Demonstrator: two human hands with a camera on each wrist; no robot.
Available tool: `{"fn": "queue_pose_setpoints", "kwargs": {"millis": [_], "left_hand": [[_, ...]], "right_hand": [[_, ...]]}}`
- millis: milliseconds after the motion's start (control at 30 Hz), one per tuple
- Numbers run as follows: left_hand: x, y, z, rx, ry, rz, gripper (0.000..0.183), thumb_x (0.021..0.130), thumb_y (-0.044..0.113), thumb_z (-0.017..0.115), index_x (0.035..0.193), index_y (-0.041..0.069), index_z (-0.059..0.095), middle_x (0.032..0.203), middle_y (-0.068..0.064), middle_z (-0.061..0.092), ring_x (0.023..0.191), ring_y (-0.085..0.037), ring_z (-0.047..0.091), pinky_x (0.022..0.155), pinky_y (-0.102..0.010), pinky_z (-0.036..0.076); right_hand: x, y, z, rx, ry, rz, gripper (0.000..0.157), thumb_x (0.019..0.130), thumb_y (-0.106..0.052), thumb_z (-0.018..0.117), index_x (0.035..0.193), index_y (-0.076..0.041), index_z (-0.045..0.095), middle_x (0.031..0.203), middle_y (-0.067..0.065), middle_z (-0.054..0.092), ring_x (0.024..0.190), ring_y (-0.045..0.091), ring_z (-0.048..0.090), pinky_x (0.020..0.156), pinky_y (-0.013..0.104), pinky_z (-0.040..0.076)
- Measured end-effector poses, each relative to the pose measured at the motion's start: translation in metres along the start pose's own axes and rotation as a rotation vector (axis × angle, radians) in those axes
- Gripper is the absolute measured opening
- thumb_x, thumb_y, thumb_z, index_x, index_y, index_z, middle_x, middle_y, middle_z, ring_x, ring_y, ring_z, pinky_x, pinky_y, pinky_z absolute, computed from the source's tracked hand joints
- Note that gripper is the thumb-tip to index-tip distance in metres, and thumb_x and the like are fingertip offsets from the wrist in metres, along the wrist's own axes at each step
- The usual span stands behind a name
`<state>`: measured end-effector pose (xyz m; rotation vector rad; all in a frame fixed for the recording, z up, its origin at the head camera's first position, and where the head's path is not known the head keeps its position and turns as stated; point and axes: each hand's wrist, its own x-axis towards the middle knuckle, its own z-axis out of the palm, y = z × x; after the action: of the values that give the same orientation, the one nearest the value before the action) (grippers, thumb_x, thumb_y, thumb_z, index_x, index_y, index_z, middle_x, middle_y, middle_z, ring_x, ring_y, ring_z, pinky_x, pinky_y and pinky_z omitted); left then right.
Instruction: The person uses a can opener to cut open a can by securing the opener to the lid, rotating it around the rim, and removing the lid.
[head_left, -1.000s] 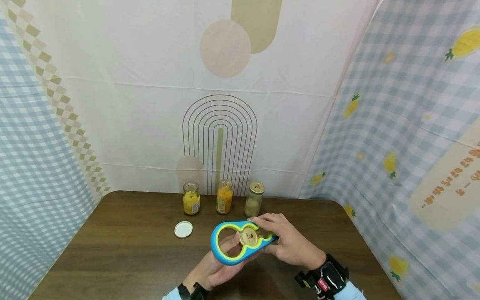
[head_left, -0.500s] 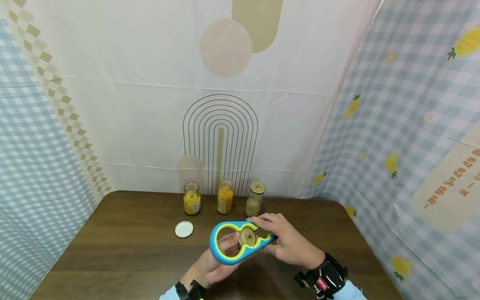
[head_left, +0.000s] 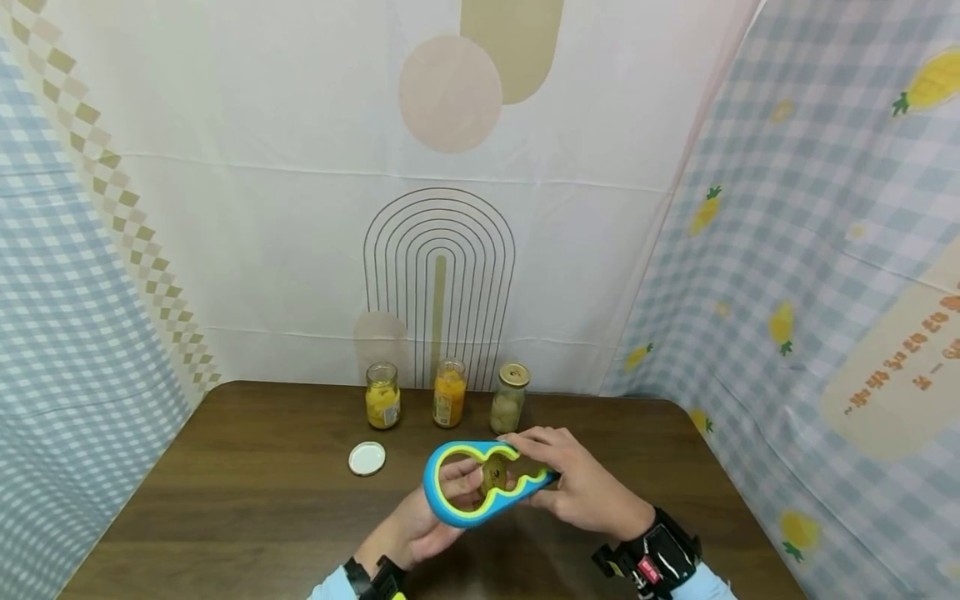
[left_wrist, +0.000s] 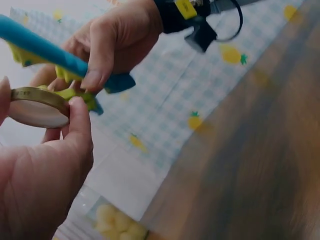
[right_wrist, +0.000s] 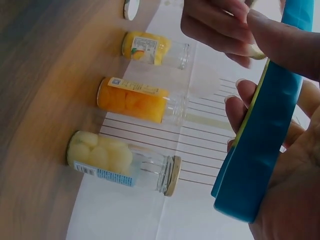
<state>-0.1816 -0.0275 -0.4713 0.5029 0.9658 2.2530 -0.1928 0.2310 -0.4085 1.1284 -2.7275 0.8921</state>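
My left hand (head_left: 416,525) pinches a gold jar lid (left_wrist: 41,95) by its edge, thumb on one side and fingers on the other. Its white inside shows in the left wrist view. From the head view the lid appears tilted within the opening of a blue jar opener (head_left: 432,487) with a wavy yellow-green lining. My right hand (head_left: 573,483) grips the opener's handle end, thumb along one side and fingers on the other. In the right wrist view the blue outer side of the opener (right_wrist: 265,140) crosses in front of the palm.
Along the back of the wooden table (head_left: 247,500) stand an uncapped jar of yellow fruit (head_left: 382,407), an uncapped jar of orange fruit (head_left: 448,402) and a gold-capped jar of pale fruit (head_left: 506,410). A white lid (head_left: 367,458) lies in front of the left jar. Cloth hangs behind.
The gold lid has tipped from nearly face-up to a steeper tilt within the opener. My left hand and wrist have shifted slightly left; the right hand and opener have barely moved.
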Motion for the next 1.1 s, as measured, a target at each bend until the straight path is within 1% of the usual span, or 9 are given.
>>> {"fn": "queue_pose_setpoints", "kwargs": {"millis": [133, 200, 333, 467, 600, 700, 833, 933, 1100], "left_hand": [[0.000, 0.006, -0.011, 0.174, 0.124, -0.027, 0.029, 0.109, 0.025, 0.064, 0.135, 0.011, 0.067, 0.126, 0.003, 0.071, 0.115, -0.010, 0.067, 0.098, -0.026, 0.057], [-0.003, 0.009, -0.017, 0.251, 0.182, -0.030, 0.030, 0.108, 0.021, 0.065, 0.134, 0.006, 0.066, 0.123, 0.003, 0.071, 0.114, -0.012, 0.067, 0.099, -0.027, 0.056], [-0.014, 0.017, -0.028, 0.384, 0.219, -0.028, 0.041, 0.105, 0.014, 0.067, 0.142, -0.004, 0.059, 0.121, 0.001, 0.075, 0.118, -0.013, 0.069, 0.107, -0.032, 0.054], [-0.023, 0.027, -0.028, 0.570, 0.264, -0.047, 0.050, 0.101, 0.018, 0.075, 0.143, -0.005, 0.061, 0.123, -0.002, 0.075, 0.114, -0.014, 0.070, 0.104, -0.035, 0.058], [-0.031, 0.030, -0.022, 0.931, 0.346, -0.011, 0.055, 0.092, 0.023, 0.086, 0.138, -0.001, 0.068, 0.119, -0.010, 0.072, 0.107, -0.019, 0.071, 0.090, -0.027, 0.061], [-0.040, 0.029, -0.018, 1.286, 0.400, 0.029, 0.060, 0.087, 0.028, 0.091, 0.137, 0.002, 0.071, 0.112, -0.007, 0.066, 0.102, -0.017, 0.066, 0.080, -0.022, 0.056], [-0.051, 0.029, -0.012, 1.581, 0.421, 0.048, 0.066, 0.084, 0.031, 0.092, 0.140, 0.003, 0.070, 0.111, -0.001, 0.062, 0.096, -0.014, 0.061, 0.074, -0.024, 0.048], [-0.054, 0.030, -0.010, 1.629, 0.396, 0.056, 0.066, 0.083, 0.030, 0.092, 0.139, 0.003, 0.070, 0.110, 0.001, 0.061, 0.093, -0.012, 0.060, 0.072, -0.024, 0.047], [-0.054, 0.029, -0.011, 1.630, 0.374, 0.065, 0.066, 0.083, 0.034, 0.092, 0.136, 0.002, 0.072, 0.107, 0.002, 0.061, 0.090, -0.010, 0.059, 0.071, -0.022, 0.046]], "right_hand": [[-0.004, 0.002, -0.004, 0.005, 0.001, 0.033, 0.083, 0.087, -0.028, 0.089, 0.158, -0.044, 0.048, 0.147, -0.016, 0.060, 0.128, 0.012, 0.053, 0.101, 0.043, 0.048], [-0.005, 0.004, -0.005, 0.005, 0.006, 0.044, 0.083, 0.087, -0.029, 0.089, 0.157, -0.045, 0.048, 0.147, -0.017, 0.060, 0.128, 0.012, 0.053, 0.101, 0.043, 0.048], [-0.010, 0.009, -0.008, 0.011, 0.020, 0.066, 0.081, 0.087, -0.031, 0.089, 0.157, -0.042, 0.050, 0.147, -0.020, 0.060, 0.128, 0.011, 0.053, 0.100, 0.042, 0.047], [-0.016, 0.014, -0.012, 0.008, 0.042, 0.100, 0.083, 0.085, -0.031, 0.090, 0.156, -0.045, 0.050, 0.146, -0.022, 0.060, 0.129, 0.010, 0.054, 0.101, 0.042, 0.048], [-0.023, 0.020, -0.014, 0.014, 0.039, 0.136, 0.084, 0.086, -0.030, 0.090, 0.157, -0.047, 0.048, 0.143, -0.022, 0.062, 0.127, 0.012, 0.056, 0.100, 0.042, 0.047], [-0.028, 0.024, -0.015, 0.016, 0.021, 0.164, 0.083, 0.088, -0.033, 0.088, 0.157, -0.048, 0.046, 0.143, -0.022, 0.061, 0.126, 0.013, 0.055, 0.100, 0.041, 0.047], [-0.034, 0.028, -0.015, 0.016, 0.016, 0.176, 0.082, 0.088, -0.036, 0.087, 0.158, -0.048, 0.045, 0.145, -0.022, 0.060, 0.124, 0.012, 0.054, 0.098, 0.040, 0.046], [-0.037, 0.031, -0.015, 0.017, 0.024, 0.178, 0.084, 0.087, -0.034, 0.089, 0.158, -0.048, 0.046, 0.143, -0.023, 0.060, 0.124, 0.010, 0.055, 0.099, 0.040, 0.046], [-0.038, 0.032, -0.015, 0.009, 0.019, 0.178, 0.085, 0.087, -0.033, 0.088, 0.159, -0.047, 0.045, 0.143, -0.023, 0.061, 0.124, 0.010, 0.054, 0.098, 0.040, 0.045]]}}
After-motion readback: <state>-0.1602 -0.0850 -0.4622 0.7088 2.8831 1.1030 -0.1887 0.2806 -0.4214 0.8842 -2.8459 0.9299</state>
